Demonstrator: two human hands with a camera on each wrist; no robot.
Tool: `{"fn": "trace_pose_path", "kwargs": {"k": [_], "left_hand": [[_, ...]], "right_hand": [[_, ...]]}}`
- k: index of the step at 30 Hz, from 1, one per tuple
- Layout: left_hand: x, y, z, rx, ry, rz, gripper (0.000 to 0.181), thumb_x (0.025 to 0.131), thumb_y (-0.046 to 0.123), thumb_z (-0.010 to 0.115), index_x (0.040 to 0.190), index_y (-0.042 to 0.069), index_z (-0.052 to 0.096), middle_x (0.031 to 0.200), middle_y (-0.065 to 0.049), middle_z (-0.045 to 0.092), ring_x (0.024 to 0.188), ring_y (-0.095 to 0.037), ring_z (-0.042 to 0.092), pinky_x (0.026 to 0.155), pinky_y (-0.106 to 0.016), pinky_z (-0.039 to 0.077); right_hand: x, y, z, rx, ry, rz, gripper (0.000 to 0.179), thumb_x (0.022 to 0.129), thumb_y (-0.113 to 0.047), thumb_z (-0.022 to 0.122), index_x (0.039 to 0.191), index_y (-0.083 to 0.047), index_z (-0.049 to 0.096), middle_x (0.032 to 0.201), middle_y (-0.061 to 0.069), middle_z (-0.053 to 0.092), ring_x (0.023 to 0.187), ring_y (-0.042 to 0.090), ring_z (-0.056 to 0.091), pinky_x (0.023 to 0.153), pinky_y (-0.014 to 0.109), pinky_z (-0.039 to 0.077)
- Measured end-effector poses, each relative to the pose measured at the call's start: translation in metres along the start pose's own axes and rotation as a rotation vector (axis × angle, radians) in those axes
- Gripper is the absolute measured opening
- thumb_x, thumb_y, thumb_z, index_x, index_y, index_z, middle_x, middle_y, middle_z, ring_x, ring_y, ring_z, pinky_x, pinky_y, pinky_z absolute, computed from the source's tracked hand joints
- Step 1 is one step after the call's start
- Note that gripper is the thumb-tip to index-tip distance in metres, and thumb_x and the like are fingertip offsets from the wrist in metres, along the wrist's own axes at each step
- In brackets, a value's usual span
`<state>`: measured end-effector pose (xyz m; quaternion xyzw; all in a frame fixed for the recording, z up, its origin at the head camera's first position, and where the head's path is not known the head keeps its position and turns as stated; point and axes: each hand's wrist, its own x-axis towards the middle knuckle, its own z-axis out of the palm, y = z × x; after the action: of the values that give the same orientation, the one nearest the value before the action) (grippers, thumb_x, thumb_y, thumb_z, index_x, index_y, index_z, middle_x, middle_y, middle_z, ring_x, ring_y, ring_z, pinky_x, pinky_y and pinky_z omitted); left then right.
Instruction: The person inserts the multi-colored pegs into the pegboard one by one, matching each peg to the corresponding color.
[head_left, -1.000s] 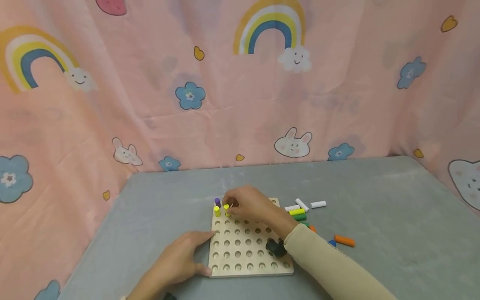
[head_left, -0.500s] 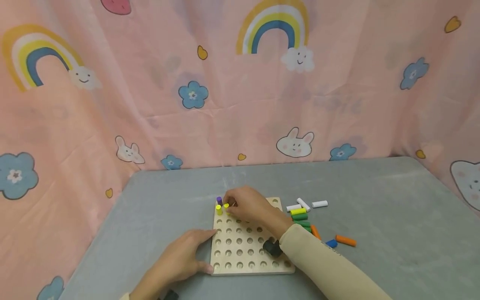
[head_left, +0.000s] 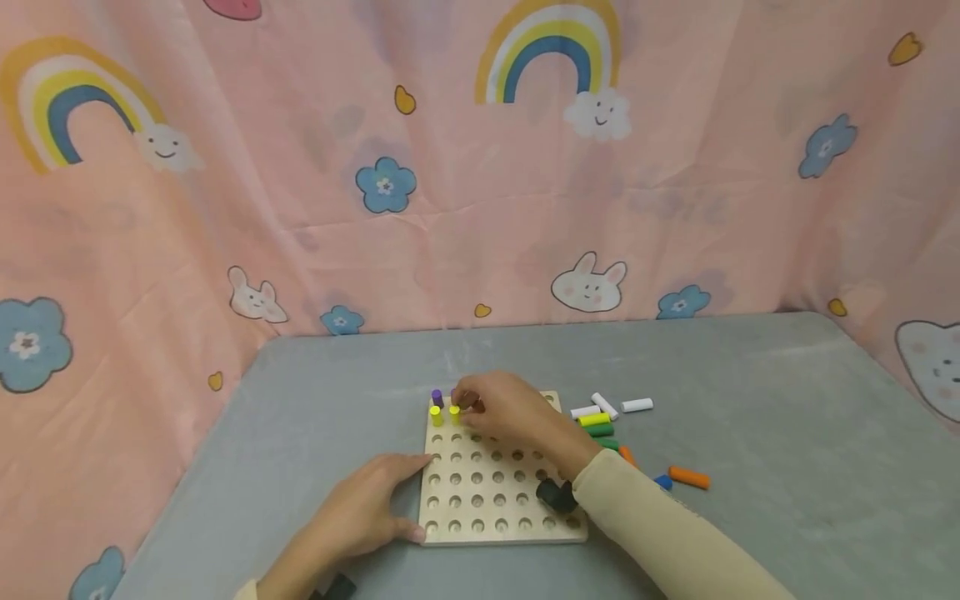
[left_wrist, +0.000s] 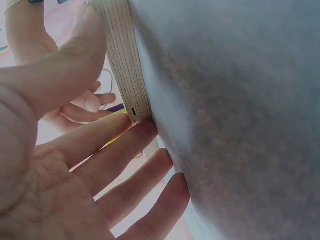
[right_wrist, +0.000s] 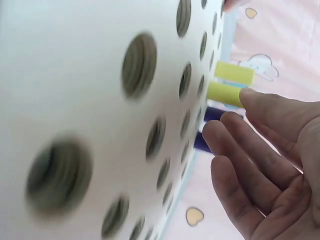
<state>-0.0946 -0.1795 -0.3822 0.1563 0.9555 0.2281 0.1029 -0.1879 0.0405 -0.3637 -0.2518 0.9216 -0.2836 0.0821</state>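
A square wooden pegboard (head_left: 465, 467) lies on the grey table, with rows of round holes. At its far left corner stand two yellow pegs (head_left: 436, 416), and behind them two purple pegs (head_left: 437, 398), one mostly hidden by my fingers. My right hand (head_left: 504, 408) is over this corner; in the right wrist view its thumb (right_wrist: 257, 102) is at the top of the nearer yellow peg (right_wrist: 224, 93), and the loosely bent fingers hold nothing. My left hand (head_left: 367, 508) rests along the board's left edge, fingers fairly straight, fingertips against the layered side (left_wrist: 122, 55).
Right of the board lie loose pegs: several white ones (head_left: 637, 405), a yellow one (head_left: 595, 420), green ones (head_left: 600, 431), orange ones (head_left: 688, 477) and a blue one (head_left: 663, 482). My right forearm passes over the board's right side. A pink printed curtain (head_left: 465, 233) hangs behind the table.
My right fingers, earlier pinching the second yellow peg in its hole, have loosened and shifted slightly right, leaving the peg upright. The left hand stays at the board's edge.
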Motion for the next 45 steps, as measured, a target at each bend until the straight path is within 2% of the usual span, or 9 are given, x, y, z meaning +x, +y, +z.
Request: {"fn": "trace_pose_path", "kwargs": {"k": [6, 13, 20, 24, 31, 37, 45], "left_hand": [[-0.001, 0.0, -0.001, -0.009, 0.003, -0.012, 0.091, 0.057, 0.033, 0.093, 0.138, 0.013, 0.059, 0.138, -0.011, 0.062, 0.131, -0.034, 0.055, 0.11, -0.056, 0.045], [0.0, 0.002, 0.0, -0.014, -0.012, -0.03, 0.092, 0.056, 0.033, 0.093, 0.138, 0.012, 0.058, 0.138, -0.011, 0.062, 0.131, -0.034, 0.055, 0.11, -0.057, 0.044], [-0.001, 0.001, -0.001, 0.0, -0.017, -0.034, 0.092, 0.056, 0.034, 0.093, 0.138, 0.013, 0.059, 0.138, -0.01, 0.062, 0.131, -0.034, 0.055, 0.11, -0.057, 0.044], [-0.001, 0.001, -0.001, 0.007, -0.021, -0.037, 0.092, 0.057, 0.035, 0.093, 0.139, 0.014, 0.059, 0.138, -0.01, 0.062, 0.131, -0.034, 0.055, 0.109, -0.057, 0.044], [0.001, 0.002, -0.001, 0.0, -0.013, -0.032, 0.092, 0.057, 0.033, 0.093, 0.14, 0.015, 0.058, 0.138, -0.007, 0.063, 0.131, -0.032, 0.055, 0.11, -0.055, 0.045], [0.0, 0.004, -0.001, 0.0, -0.005, -0.038, 0.092, 0.055, 0.033, 0.093, 0.139, 0.015, 0.059, 0.137, -0.008, 0.063, 0.131, -0.032, 0.056, 0.109, -0.055, 0.045], [0.0, 0.003, -0.001, 0.003, -0.006, -0.04, 0.092, 0.056, 0.033, 0.093, 0.139, 0.016, 0.059, 0.138, -0.007, 0.063, 0.132, -0.032, 0.055, 0.11, -0.055, 0.045]], "right_hand": [[-0.016, 0.011, -0.012, -0.026, 0.01, 0.029, 0.023, 0.094, -0.022, 0.069, 0.117, -0.018, 0.07, 0.11, -0.004, 0.072, 0.098, 0.014, 0.068, 0.085, 0.034, 0.057], [-0.037, 0.04, -0.033, -0.076, 0.035, 0.035, 0.022, 0.092, -0.023, 0.072, 0.113, -0.017, 0.071, 0.104, -0.005, 0.072, 0.094, 0.013, 0.067, 0.081, 0.034, 0.058], [-0.063, 0.067, -0.057, -0.148, 0.101, 0.022, 0.024, 0.093, -0.022, 0.07, 0.116, -0.015, 0.07, 0.106, -0.003, 0.072, 0.096, 0.016, 0.067, 0.082, 0.039, 0.059], [-0.075, 0.083, -0.066, -0.187, 0.112, 0.009, 0.023, 0.093, -0.021, 0.071, 0.114, -0.014, 0.07, 0.105, -0.002, 0.072, 0.094, 0.017, 0.067, 0.08, 0.04, 0.059], [-0.088, 0.105, -0.072, -0.214, 0.087, 0.006, 0.02, 0.088, -0.019, 0.075, 0.108, -0.016, 0.072, 0.101, -0.005, 0.073, 0.091, 0.013, 0.067, 0.079, 0.037, 0.058], [-0.093, 0.11, -0.074, -0.237, 0.055, 0.005, 0.022, 0.087, -0.019, 0.076, 0.109, -0.019, 0.072, 0.1, -0.007, 0.073, 0.09, 0.012, 0.066, 0.079, 0.037, 0.059], [-0.09, 0.114, -0.069, -0.245, 0.021, -0.01, 0.018, 0.089, -0.016, 0.074, 0.106, -0.019, 0.073, 0.094, -0.011, 0.071, 0.087, 0.008, 0.065, 0.077, 0.035, 0.058]]}}
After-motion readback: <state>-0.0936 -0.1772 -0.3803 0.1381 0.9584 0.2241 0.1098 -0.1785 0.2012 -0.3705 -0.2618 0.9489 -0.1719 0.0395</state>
